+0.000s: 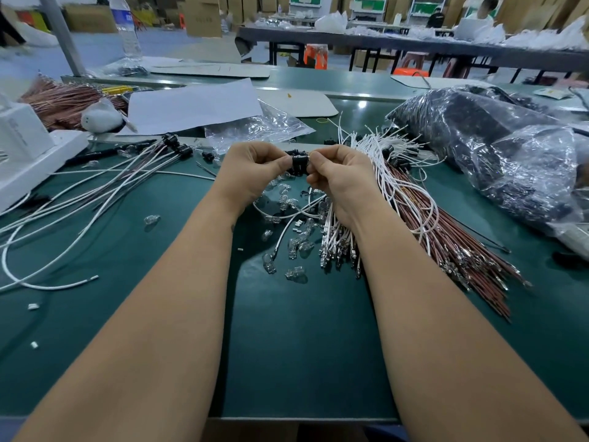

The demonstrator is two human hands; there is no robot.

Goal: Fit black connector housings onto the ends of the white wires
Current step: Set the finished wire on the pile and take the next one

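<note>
At the centre of the frame both hands meet over the smooth dark-green table (pixel 287 330). The left hand (pixel 251 173) and right hand (pixel 341 177) have their fingers curled tight, pinching a small, blocky black connector housing (pixel 299 163) between them, raised above the surface. Whether a wire is already in it cannot be told. Just right of the hands lies a fanned bundle of thin white wires (pixel 387 173) over reddish-brown wires (pixel 452 244) with metal terminals. Small clear glass bulbs (pixel 294 247) scatter below the hands. Finished leads (pixel 105 189) trail left. A crinkled plastic bag (pixel 497 148) fills the upper right; bare green surface lies along the near edge.
</note>
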